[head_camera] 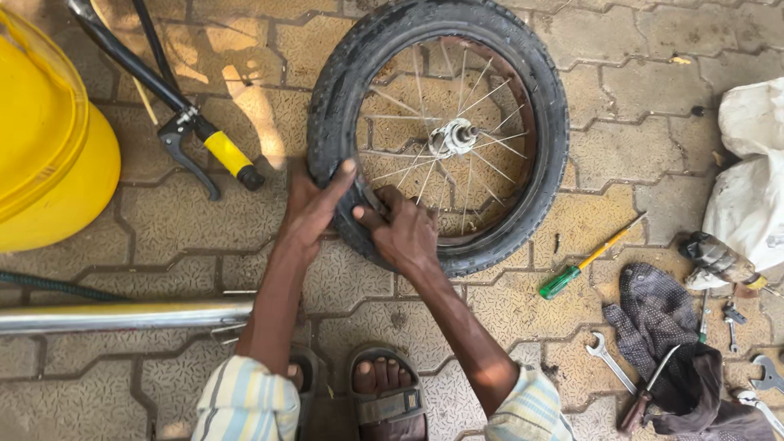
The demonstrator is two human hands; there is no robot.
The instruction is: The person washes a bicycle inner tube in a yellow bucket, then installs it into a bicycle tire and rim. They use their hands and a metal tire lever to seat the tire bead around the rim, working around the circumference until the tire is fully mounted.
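Note:
A small bicycle wheel with a black tyre (pixel 539 98), thin spokes and a silver hub (pixel 454 136) lies flat on the paving. My left hand (pixel 314 208) grips the tyre's near-left edge, thumb on top. My right hand (pixel 404 233) presses on the tyre right beside it, fingers curled over the inner edge by the rim. Both forearms reach forward from striped sleeves, and my sandalled feet (pixel 388 392) show below.
A yellow tub (pixel 49 155) stands at the left. A handlebar with a brake lever and a yellow grip (pixel 224 153) lies beside it. A metal tube (pixel 122 316) crosses low left. A green-handled screwdriver (pixel 584 263), spanners (pixel 608 359), a dark cloth (pixel 661 327) and a white bag (pixel 751 180) lie at the right.

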